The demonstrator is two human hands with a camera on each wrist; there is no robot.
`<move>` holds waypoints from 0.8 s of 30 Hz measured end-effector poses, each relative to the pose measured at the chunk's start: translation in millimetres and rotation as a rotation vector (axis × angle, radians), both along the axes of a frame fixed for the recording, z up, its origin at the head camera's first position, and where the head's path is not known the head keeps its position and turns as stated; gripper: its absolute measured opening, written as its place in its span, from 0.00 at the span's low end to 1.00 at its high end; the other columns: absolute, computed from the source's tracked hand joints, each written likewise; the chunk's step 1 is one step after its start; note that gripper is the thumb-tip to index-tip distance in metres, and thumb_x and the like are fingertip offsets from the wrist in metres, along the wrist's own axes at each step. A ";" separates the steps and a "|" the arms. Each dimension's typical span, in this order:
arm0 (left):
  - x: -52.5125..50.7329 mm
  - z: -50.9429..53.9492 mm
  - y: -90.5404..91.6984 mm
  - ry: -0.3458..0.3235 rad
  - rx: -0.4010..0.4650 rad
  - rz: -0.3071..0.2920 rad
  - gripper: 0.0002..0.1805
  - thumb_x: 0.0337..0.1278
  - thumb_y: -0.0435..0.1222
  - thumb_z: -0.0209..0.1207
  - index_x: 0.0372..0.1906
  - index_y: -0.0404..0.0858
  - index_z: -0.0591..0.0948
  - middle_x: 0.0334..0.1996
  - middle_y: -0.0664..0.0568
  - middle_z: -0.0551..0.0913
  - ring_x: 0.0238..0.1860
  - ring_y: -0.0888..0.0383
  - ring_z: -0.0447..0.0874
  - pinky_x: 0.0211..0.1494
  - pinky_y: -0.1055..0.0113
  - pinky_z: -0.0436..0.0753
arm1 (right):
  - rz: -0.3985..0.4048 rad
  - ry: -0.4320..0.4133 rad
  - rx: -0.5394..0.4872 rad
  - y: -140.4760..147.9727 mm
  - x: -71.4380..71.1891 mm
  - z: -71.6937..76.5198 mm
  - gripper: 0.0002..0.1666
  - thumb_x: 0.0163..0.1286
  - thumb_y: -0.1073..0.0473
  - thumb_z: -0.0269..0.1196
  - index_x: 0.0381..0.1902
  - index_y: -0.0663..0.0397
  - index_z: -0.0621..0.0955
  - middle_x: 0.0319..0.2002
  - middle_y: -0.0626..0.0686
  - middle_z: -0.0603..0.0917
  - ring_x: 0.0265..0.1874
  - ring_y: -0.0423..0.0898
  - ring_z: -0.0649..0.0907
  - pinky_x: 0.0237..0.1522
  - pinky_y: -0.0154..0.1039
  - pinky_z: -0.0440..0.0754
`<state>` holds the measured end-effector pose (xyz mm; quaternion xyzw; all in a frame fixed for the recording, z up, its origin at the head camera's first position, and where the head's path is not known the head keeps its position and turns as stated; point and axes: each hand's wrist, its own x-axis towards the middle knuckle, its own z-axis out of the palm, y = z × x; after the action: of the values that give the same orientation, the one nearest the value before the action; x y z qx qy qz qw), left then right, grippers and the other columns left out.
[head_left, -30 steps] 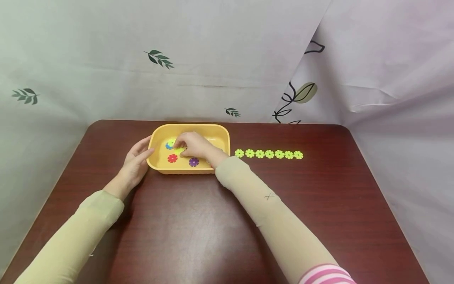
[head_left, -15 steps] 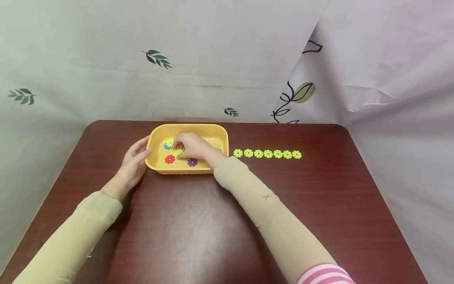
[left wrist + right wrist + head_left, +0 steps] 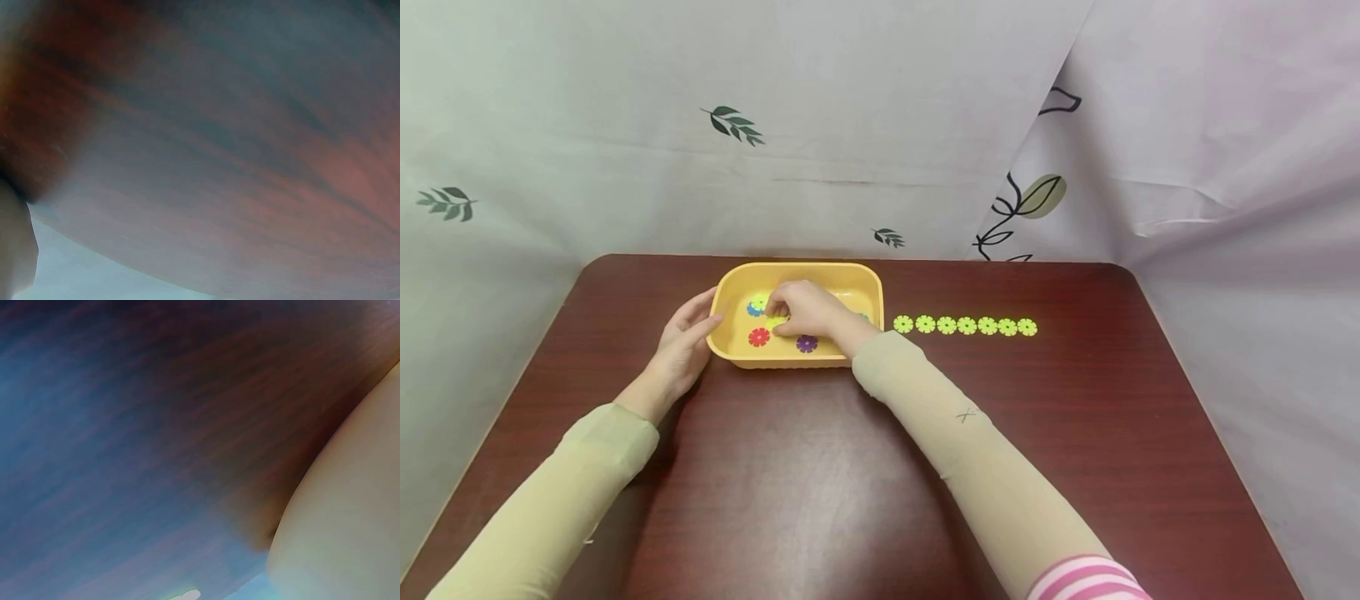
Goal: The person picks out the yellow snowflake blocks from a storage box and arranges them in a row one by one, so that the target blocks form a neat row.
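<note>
A yellow plastic basin point(image 3: 797, 362) stands near the table's far edge, left of the middle. My left hand point(image 3: 681, 350) holds its left end, thumb at the rim and fingers along the outer wall. My right hand point(image 3: 808, 307) reaches down inside, thumb and index finger pinching a yellow snowflake disc point(image 3: 775, 322), partly hidden by the fingers. Around it in the basin lie a red disc point(image 3: 759, 337), a purple disc point(image 3: 807, 344), and another yellow disc point(image 3: 760, 302) overlapping a blue disc point(image 3: 754, 309). A green piece point(image 3: 863, 317) shows partly behind the right wrist.
Right of the basin, several yellow snowflake discs point(image 3: 966, 326) lie in a straight row on the dark red-brown table point(image 3: 820, 467). A pale curtain with leaf prints point(image 3: 820, 125) hangs behind the table. Both wrist views show mostly blurred tabletop point(image 3: 219, 156).
The head view shifts slightly. My right thumb and index finger close in a little on the yellow disc in the basin. My left hand stays at the basin's end.
</note>
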<state>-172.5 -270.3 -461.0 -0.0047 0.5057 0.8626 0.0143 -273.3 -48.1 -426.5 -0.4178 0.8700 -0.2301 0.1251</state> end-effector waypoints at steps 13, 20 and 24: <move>-0.4 -0.6 0.6 -0.004 0.006 -0.002 0.20 0.78 0.23 0.52 0.61 0.47 0.82 0.60 0.59 0.84 0.59 0.65 0.84 0.61 0.75 0.85 | -0.057 0.100 -0.049 3.3 2.1 4.1 0.09 0.75 0.54 0.68 0.44 0.46 0.93 0.43 0.44 0.94 0.44 0.38 0.88 0.57 0.29 0.83; -0.6 -0.6 0.3 -0.017 -0.008 -0.002 0.20 0.78 0.24 0.52 0.61 0.47 0.82 0.60 0.60 0.84 0.60 0.66 0.83 0.61 0.76 0.85 | -0.119 0.033 -0.134 6.2 3.4 9.9 0.08 0.75 0.56 0.68 0.45 0.49 0.93 0.42 0.46 0.94 0.41 0.38 0.88 0.54 0.27 0.83; -1.1 -1.2 -0.4 -0.008 -0.002 0.000 0.21 0.78 0.23 0.52 0.61 0.47 0.82 0.60 0.60 0.85 0.60 0.66 0.83 0.61 0.75 0.85 | -0.162 -0.044 -0.188 11.0 4.3 17.7 0.09 0.76 0.56 0.68 0.46 0.51 0.92 0.45 0.48 0.94 0.45 0.39 0.89 0.55 0.25 0.83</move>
<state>-173.6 -270.7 -462.2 -0.0079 0.5063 0.8622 0.0163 -269.0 -37.1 -408.8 -0.3507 0.8726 -0.3291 0.0856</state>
